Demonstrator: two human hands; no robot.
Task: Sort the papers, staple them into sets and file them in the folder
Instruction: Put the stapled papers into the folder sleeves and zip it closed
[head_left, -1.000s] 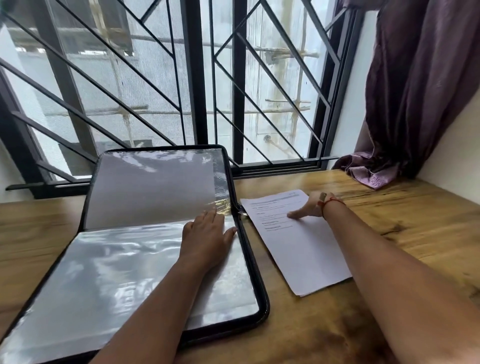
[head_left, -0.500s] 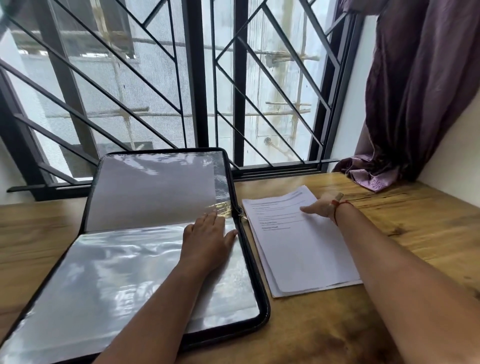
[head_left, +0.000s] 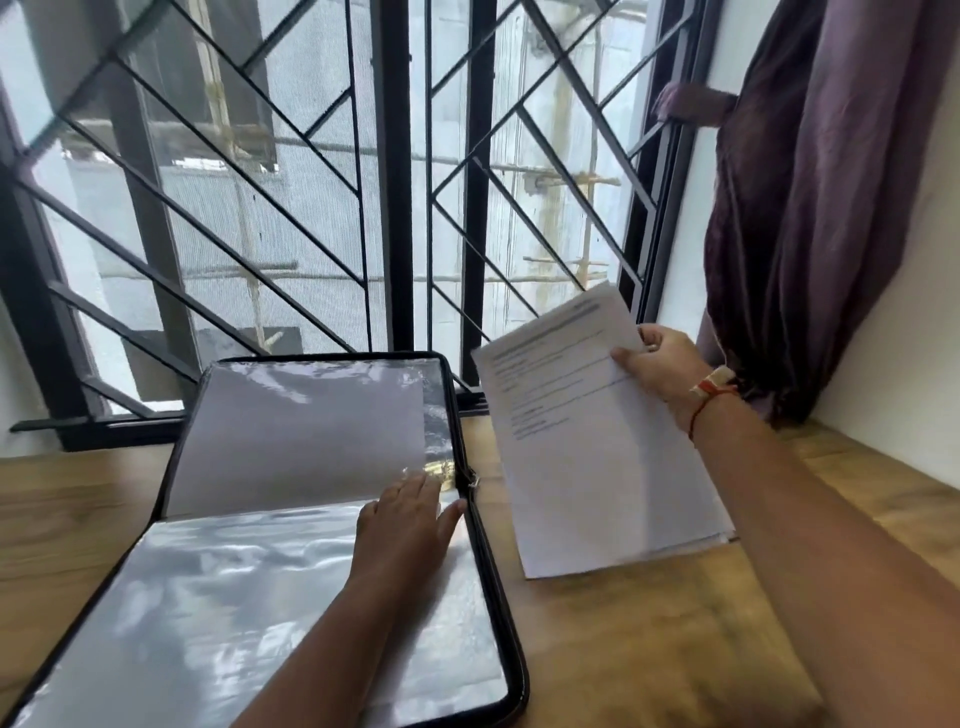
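Papers: a stack of white sheets, the papers (head_left: 597, 441), is held up just right of the folder, with its top end raised in front of the window. The top sheet has printed lines on its upper half, blurred and unreadable. Several sheet edges fan out at the lower right corner.
Papers, lower edge: it is over the bench. I cannot tell whether it touches the wood.
Right grip: the right grip (head_left: 660, 364) grasps the papers at their upper right edge, thumb on the front face and fingers curled behind.
Wrist: a red and cream band (head_left: 711, 387) circles the right wrist.
Folder: a black zip folder (head_left: 498, 597) lies open on the bench, left of the papers. Its far half is tilted up toward the window.
Sleeves: the near clear plastic sleeve (head_left: 234, 597) lies flat and glossy. The far sleeve (head_left: 301, 431) shows a blank white sheet inside.
Left grip: the left grip (head_left: 405, 525) is released, its fingers straight. It lies palm down on the near sleeve by the fold, close to the folder's right rim.
Bench: the wooden bench (head_left: 649, 649) carries the folder.
Background: a black window grille (head_left: 395, 182) stands behind, and a purple curtain (head_left: 805, 208) hangs at the right.
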